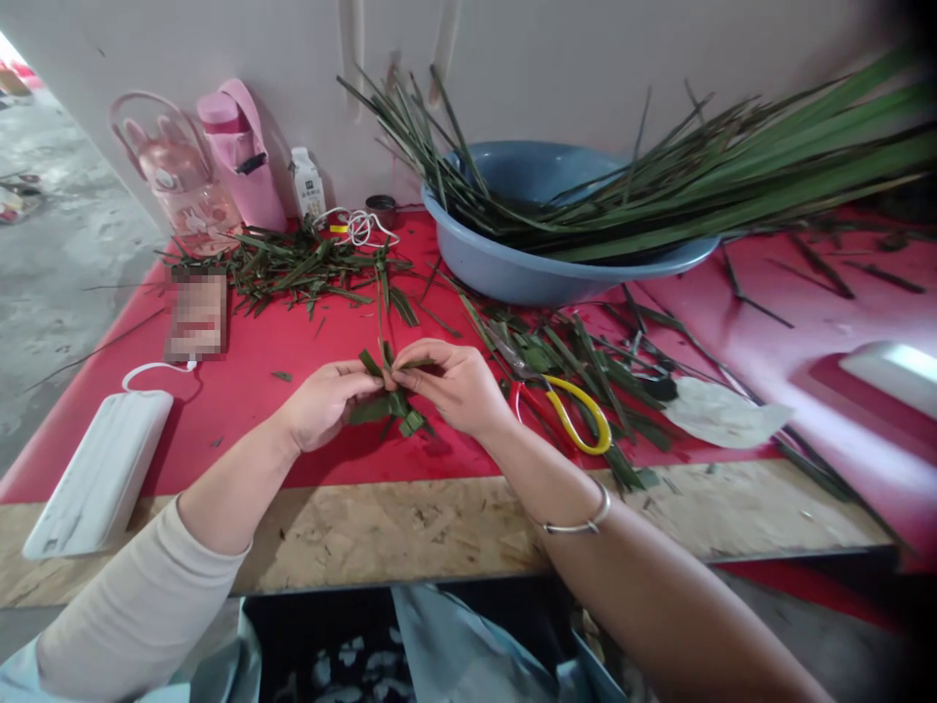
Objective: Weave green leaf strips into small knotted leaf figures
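Observation:
Both hands meet over the red tabletop [249,420] around a small woven piece of green leaf strips [401,410]. My left hand [329,400] pinches its left side between thumb and fingers. From the right, my right hand [458,386] pinches a strip close to the knot. Folded leaf ends hang below the fingers, and a thin stem rises above them. Just right of my right hand lie scissors [571,410] with one red and one yellow handle, their blades among cut leaf pieces [607,381].
A blue basin [498,268] at the back holds long green leaves [659,210]. Leaf scraps [285,268] are heaped back left, near a pink bottle [238,161], a clear pink jug [183,195] and a white bottle [307,186]. A phone [197,312] is cabled to a white power bank [102,469].

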`<state>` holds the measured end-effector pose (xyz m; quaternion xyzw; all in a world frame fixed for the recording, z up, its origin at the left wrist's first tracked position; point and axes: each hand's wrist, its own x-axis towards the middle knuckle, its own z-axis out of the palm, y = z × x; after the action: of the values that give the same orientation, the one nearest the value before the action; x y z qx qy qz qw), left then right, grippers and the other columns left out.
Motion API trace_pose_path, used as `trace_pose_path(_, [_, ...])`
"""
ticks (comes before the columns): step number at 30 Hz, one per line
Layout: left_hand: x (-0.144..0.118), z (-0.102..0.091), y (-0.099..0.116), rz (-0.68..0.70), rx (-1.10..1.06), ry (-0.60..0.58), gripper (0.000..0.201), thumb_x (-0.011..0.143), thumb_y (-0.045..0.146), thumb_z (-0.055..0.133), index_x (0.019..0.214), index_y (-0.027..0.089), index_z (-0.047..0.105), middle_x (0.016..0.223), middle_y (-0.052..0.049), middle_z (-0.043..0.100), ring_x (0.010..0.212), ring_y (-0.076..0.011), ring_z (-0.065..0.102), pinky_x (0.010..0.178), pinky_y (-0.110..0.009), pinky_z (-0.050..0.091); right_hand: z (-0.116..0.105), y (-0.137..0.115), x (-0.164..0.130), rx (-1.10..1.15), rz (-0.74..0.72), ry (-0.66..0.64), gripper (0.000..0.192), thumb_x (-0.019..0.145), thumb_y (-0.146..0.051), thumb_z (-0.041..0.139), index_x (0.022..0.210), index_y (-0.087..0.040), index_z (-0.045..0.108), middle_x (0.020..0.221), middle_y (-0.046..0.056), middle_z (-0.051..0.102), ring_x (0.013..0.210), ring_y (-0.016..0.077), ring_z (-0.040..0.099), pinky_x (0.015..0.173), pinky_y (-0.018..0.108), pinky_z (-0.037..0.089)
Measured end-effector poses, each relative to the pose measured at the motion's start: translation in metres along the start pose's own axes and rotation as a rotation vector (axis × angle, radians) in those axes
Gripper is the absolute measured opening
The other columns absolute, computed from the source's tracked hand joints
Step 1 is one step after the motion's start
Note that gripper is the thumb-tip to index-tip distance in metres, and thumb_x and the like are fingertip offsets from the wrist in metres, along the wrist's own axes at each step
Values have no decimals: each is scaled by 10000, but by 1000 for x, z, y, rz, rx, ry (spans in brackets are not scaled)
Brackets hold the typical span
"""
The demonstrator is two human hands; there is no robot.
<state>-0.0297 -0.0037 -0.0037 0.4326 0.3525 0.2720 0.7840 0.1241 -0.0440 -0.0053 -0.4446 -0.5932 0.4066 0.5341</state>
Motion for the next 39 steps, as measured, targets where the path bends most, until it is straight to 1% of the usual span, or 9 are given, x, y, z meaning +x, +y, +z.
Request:
trace_pose_path(6, [-1, -2, -4, 39, 231, 5, 159, 580, 206, 702, 643, 111, 592, 541, 34, 538, 495, -44, 447, 496, -178, 334, 7, 5, -1, -150, 36, 91, 102, 671, -268, 637, 648, -172, 611, 668, 3, 585, 647, 126, 534, 638, 273, 425])
trace_pose_path(14, [-2, -1, 0, 83, 228, -49, 184, 581, 173, 703, 627, 127, 531, 552, 56, 484, 514, -37, 433, 508, -166, 330, -4, 0, 0, 130, 269, -17, 246, 714, -402, 568, 769, -162, 576, 721, 2, 581, 669, 107, 539, 648, 254, 452])
trace_pose_path(16, [-1, -4, -1, 52, 222, -45, 186, 585, 181, 701, 645, 128, 533, 554, 56, 484, 506, -35, 437, 499, -163, 334, -13, -3, 0, 129, 340, -126, 260, 705, -387, 588, 836, -167, 548, 748, 0, 579, 685, 105, 542, 635, 244, 455])
trace_pose_path(20, [1, -7, -1, 28, 210, -34, 200, 579, 180, 708, 655, 131, 529, 559, 55, 505, 500, -34, 461, 497, -157, 360, -25, -2, -1, 127, 509, -525, 361, 620, -262, 693, 912, -164, 506, 756, -5, 587, 693, 113, 562, 624, 238, 465])
trace_pose_path(22, [2, -9, 0, 34, 180, -44, 209, 573, 176, 714, 656, 134, 526, 553, 58, 513, 497, -33, 469, 492, -151, 368, -27, 0, -2, 211, 548, -623, 366, 637, -235, 681, 940, -161, 491, 777, 0, 593, 708, 113, 576, 623, 233, 473])
trace_pose_path(27, [0, -12, 2, 34, 87, -127, 219, 591, 189, 708, 675, 145, 510, 647, 19, 610, 552, -66, 541, 519, -178, 418, -21, 3, -4, 510, 620, -586, 328, 669, -211, 654, 934, -157, 469, 731, 1, 599, 655, 113, 600, 550, 218, 493])
trace_pose_path(30, [0, -12, 2, 66, 83, -153, 203, 604, 178, 700, 683, 147, 516, 677, 2, 634, 616, -93, 576, 581, -209, 445, -17, 4, -4, 590, 656, -542, 288, 634, -153, 673, 862, -154, 498, 644, -26, 584, 551, 86, 579, 495, 186, 486])
trace_pose_path(37, [0, -11, -1, 142, 127, -195, 184, 618, 184, 690, 697, 149, 528, 707, -7, 636, 698, -119, 598, 677, -249, 456, -16, -2, -5, 517, 689, -558, 185, 662, -280, 643, 747, -140, 556, 610, 11, 605, 508, 97, 568, 459, 195, 469])
trace_pose_path(39, [1, -11, -2, 164, 144, -150, 181, 618, 182, 690, 695, 147, 530, 692, 3, 625, 683, -106, 591, 667, -233, 458, -16, -3, -5, 381, 626, -485, 222, 637, -296, 660, 763, -144, 559, 630, 13, 607, 533, 108, 566, 480, 216, 467])
